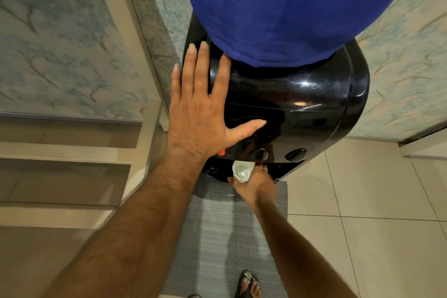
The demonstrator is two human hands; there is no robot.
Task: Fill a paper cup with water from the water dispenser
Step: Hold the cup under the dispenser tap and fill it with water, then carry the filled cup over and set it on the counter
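A black water dispenser stands in front of me, its bottle wrapped in a blue cover. My left hand lies flat with fingers spread on the dispenser's glossy top left side, holding nothing. Below, my right hand grips a white paper cup under the taps, just beneath the middle black tap knob. Water shows inside the cup. A red tap sits to the left and another black knob to the right.
A grey mat lies on the tiled floor before the dispenser. My sandalled foot stands on the mat's near edge. Beige steps rise on the left, and patterned wallpaper covers the walls.
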